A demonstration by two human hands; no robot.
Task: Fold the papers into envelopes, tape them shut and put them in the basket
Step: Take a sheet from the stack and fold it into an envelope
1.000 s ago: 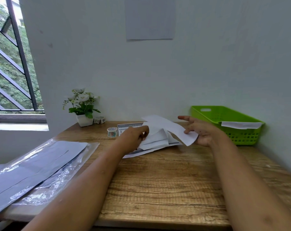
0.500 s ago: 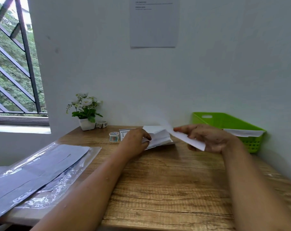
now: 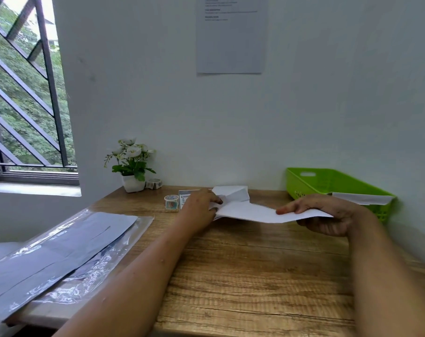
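Observation:
A white sheet of paper point(image 3: 250, 212) stretches just above the wooden table point(image 3: 243, 271) between both hands. My left hand point(image 3: 199, 207) pinches its left end near the back of the table. My right hand point(image 3: 328, 215) grips its right end, thumb on top. Behind the sheet lies a folded white paper point(image 3: 233, 193) on a printed sheet. The green basket point(image 3: 328, 183) stands at the back right, with a white envelope point(image 3: 362, 198) lying over its front rim. A roll of patterned tape point(image 3: 171, 201) stands left of my left hand.
A small potted plant point(image 3: 132, 166) and a second tape roll point(image 3: 154, 183) sit at the back left by the wall. A clear plastic sleeve with grey papers point(image 3: 60, 251) covers the table's left side. A notice point(image 3: 231, 35) hangs on the wall.
My right hand has drawn the white sheet toward me and to the right, flattening it out. My left hand kept its hold at the sheet's left end. The camera tilted slightly.

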